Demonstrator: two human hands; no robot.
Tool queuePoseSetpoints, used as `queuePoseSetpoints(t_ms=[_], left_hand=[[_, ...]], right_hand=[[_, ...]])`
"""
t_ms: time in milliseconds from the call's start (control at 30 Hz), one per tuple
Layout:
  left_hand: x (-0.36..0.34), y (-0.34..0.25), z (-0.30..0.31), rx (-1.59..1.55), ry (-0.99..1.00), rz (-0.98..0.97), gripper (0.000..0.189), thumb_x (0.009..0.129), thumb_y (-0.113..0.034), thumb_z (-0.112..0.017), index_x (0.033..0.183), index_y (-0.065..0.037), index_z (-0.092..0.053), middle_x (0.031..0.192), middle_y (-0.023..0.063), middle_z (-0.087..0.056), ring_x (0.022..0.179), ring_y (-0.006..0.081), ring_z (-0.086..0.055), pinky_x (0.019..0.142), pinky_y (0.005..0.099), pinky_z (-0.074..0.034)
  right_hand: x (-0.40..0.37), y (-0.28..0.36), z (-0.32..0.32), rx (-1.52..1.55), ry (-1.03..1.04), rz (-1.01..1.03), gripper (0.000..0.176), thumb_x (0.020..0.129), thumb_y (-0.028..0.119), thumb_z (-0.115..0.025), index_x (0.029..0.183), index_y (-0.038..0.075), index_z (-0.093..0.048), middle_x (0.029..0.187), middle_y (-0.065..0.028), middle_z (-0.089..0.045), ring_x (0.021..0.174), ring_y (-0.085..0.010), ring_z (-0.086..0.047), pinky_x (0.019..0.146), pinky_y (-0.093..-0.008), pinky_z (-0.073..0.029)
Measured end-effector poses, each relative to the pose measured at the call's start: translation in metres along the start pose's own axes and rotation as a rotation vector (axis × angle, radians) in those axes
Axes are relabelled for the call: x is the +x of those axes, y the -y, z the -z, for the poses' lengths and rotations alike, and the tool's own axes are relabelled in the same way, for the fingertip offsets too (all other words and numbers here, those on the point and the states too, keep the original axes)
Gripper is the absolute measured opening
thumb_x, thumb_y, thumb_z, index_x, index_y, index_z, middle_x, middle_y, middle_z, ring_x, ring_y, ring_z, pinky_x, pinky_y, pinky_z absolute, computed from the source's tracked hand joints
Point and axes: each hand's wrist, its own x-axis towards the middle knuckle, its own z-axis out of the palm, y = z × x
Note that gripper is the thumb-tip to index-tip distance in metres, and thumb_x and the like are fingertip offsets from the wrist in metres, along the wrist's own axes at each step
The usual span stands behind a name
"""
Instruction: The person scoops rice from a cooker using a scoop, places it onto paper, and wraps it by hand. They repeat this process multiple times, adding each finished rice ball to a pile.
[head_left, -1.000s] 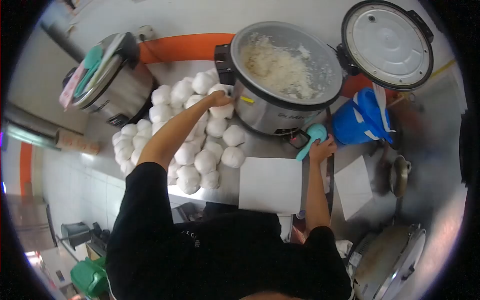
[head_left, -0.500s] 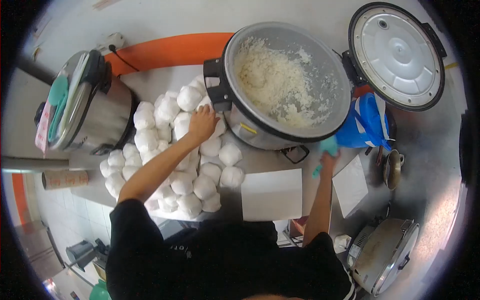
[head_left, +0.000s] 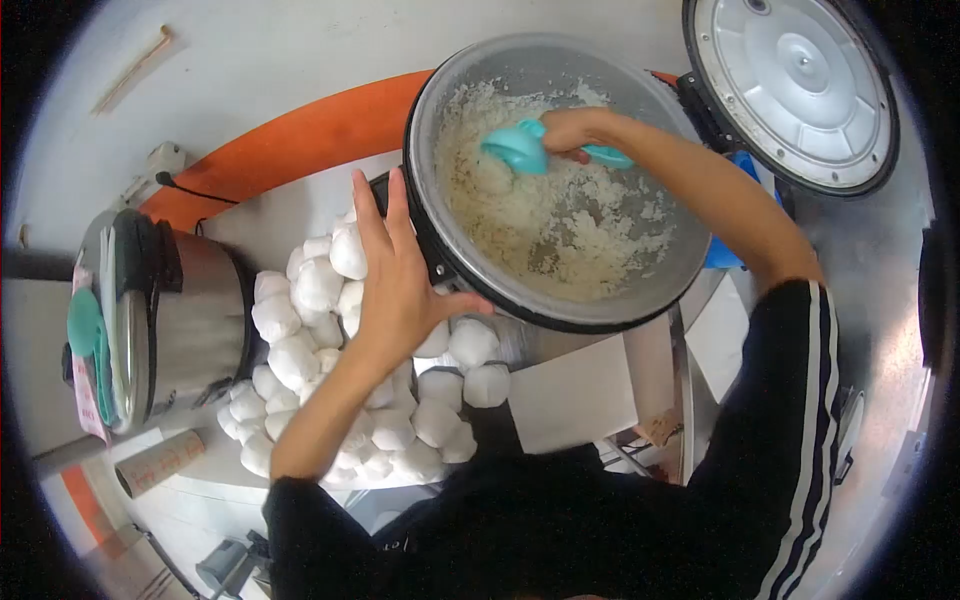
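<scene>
My right hand (head_left: 575,132) is closed round the handle of a turquoise rice scoop (head_left: 516,148), inside the big rice cooker (head_left: 560,310). The scoop's bowl is down at the white cooked rice (head_left: 600,215), which covers the pot's bottom and clings to its wall. My left hand (head_left: 400,275) is open at the cooker's left side, fingers stretched up and thumb out along the rim. Whether its palm presses on the cooker is hard to see. Below and left of that hand lies a pile of white wrapped, rounded bundles (head_left: 320,285).
The cooker's lid (head_left: 800,70) stands open at the right. A second cooker (head_left: 195,320) is at the left, with another turquoise scoop (head_left: 85,325) on it. A white sheet (head_left: 575,393) lies near the counter's front edge. A blue bag (head_left: 725,253) is partly hidden behind my right arm.
My right hand has carried the scoop from the cooker's right side into the pot. My left hand has left the white bundles and opened beside the cooker. The view has shifted.
</scene>
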Motion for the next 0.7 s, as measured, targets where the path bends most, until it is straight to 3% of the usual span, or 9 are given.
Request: queuePoseSetpoints(t_ms=[100,133,233,300,400,500,567,633,700], left_hand=[[0.002,0.000,-0.003,-0.033,-0.004,0.046,0.144,0.033,-0.029,-0.093,0.147,-0.004,-0.007,0.146,0.0367,0.002,0.136,0.0537,-0.009,0.110,0.0567,-0.017],[0.004,0.000,-0.003,-0.025,-0.001,0.057,0.144,0.033,-0.029,-0.092,0.147,-0.004,-0.008,0.147,0.0361,0.002,0.136,0.0536,-0.009,0.110,0.0566,-0.017],[0.004,0.002,-0.004,-0.015,0.001,0.081,0.141,0.034,-0.029,-0.092,0.147,-0.005,-0.011,0.148,0.0346,0.001,0.136,0.0532,-0.010,0.110,0.0562,-0.017],[0.005,0.002,-0.003,-0.013,0.000,0.077,0.139,0.034,-0.029,-0.092,0.147,-0.005,-0.013,0.148,0.0341,0.001,0.136,0.0524,-0.011,0.110,0.0556,-0.018],[0.002,-0.001,-0.004,-0.005,-0.011,0.081,0.139,0.035,-0.031,-0.091,0.146,-0.003,-0.013,0.149,0.0324,0.000,0.137,0.0483,-0.012,0.111,0.0521,-0.020],[0.004,-0.002,-0.004,0.033,-0.017,0.076,0.140,0.035,-0.036,-0.090,0.146,-0.002,-0.011,0.151,0.0284,0.000,0.140,0.0419,-0.014,0.112,0.0468,-0.023],[0.003,-0.002,-0.004,0.041,-0.022,0.080,0.140,0.036,-0.039,-0.089,0.146,-0.002,-0.011,0.151,0.0279,0.000,0.140,0.0410,-0.013,0.112,0.0464,-0.023],[0.002,0.002,-0.005,0.017,-0.025,0.066,0.141,0.037,-0.045,-0.088,0.146,-0.002,-0.010,0.151,0.0276,-0.001,0.141,0.0400,-0.013,0.113,0.0456,-0.021],[0.003,0.000,-0.006,0.018,-0.024,0.067,0.142,0.037,-0.047,-0.087,0.146,-0.002,-0.010,0.152,0.0273,-0.001,0.141,0.0397,-0.013,0.113,0.0450,-0.020]], right_hand=[[0.023,0.021,-0.011,-0.057,0.266,0.003,0.016,0.064,0.011,-0.053,0.060,-0.003,-0.058,0.057,-0.0215,-0.057,0.066,-0.0309,-0.060,0.086,-0.0490,-0.041],[0.019,0.030,-0.023,-0.105,0.278,0.070,0.017,0.067,0.011,-0.053,0.061,-0.004,-0.060,0.061,-0.0211,-0.059,0.070,-0.0284,-0.060,0.086,-0.0477,-0.042],[-0.005,0.050,-0.045,-0.135,0.283,0.015,0.019,0.069,0.013,-0.053,0.065,-0.004,-0.061,0.063,-0.0204,-0.061,0.070,-0.0269,-0.060,0.085,-0.0478,-0.043],[-0.023,0.046,-0.074,-0.055,0.407,0.054,0.016,0.068,0.008,-0.057,0.071,-0.008,-0.057,0.057,-0.0154,-0.055,0.047,-0.0260,-0.053,0.046,-0.0390,-0.043],[-0.055,0.023,-0.105,0.117,0.531,-0.028,0.014,0.069,0.006,-0.056,0.075,-0.007,-0.057,0.057,-0.0142,-0.055,0.047,-0.0252,-0.053,0.048,-0.0378,-0.043],[-0.064,-0.012,-0.092,0.521,0.791,-0.121,0.022,0.069,0.000,-0.054,0.090,-0.005,-0.057,0.055,-0.0129,-0.054,0.048,-0.0252,-0.053,0.056,-0.0387,-0.046],[-0.073,-0.018,-0.066,0.510,0.749,-0.131,0.029,0.071,-0.002,-0.054,0.100,-0.003,-0.054,0.061,-0.0131,-0.057,0.048,-0.0249,-0.053,0.057,-0.0395,-0.048],[-0.082,-0.018,-0.073,0.266,0.288,0.007,0.036,0.073,-0.003,-0.053,0.109,-0.002,-0.051,0.068,-0.0137,-0.059,0.048,-0.0245,-0.054,0.053,-0.0392,-0.048],[-0.098,-0.004,-0.108,-0.229,-0.588,0.272,0.042,0.074,-0.003,-0.053,0.115,-0.001,-0.048,0.078,-0.0146,-0.061,0.048,-0.0242,-0.054,0.046,-0.0378,-0.047]])
